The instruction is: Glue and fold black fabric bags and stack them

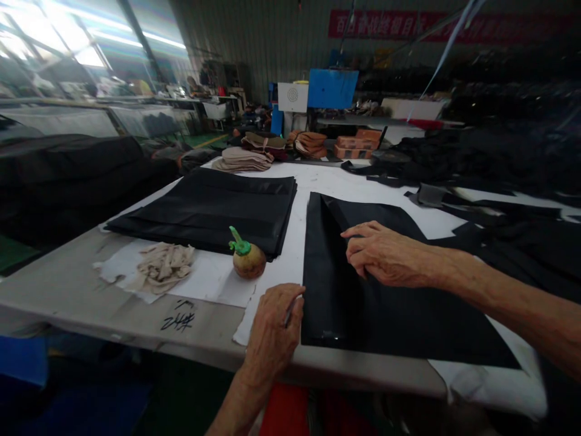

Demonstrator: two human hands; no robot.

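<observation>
A large piece of black fabric [376, 303] lies flat on the worktable in front of me, its left edge folded over. My left hand [272, 330] rests at the fabric's near left edge, fingers curled round a thin stick-like thing I cannot make out. My right hand [385, 254] lies on top of the fabric further back, its fingers curled and pressing down on the cloth.
A stack of folded black fabric [209, 209] lies to the left. A brown round object with a green top [247, 257] stands beside it, next to beige scraps [163, 266]. Tan stacks [242, 158] sit at the back; loose black cloth [499, 181] spreads on the right.
</observation>
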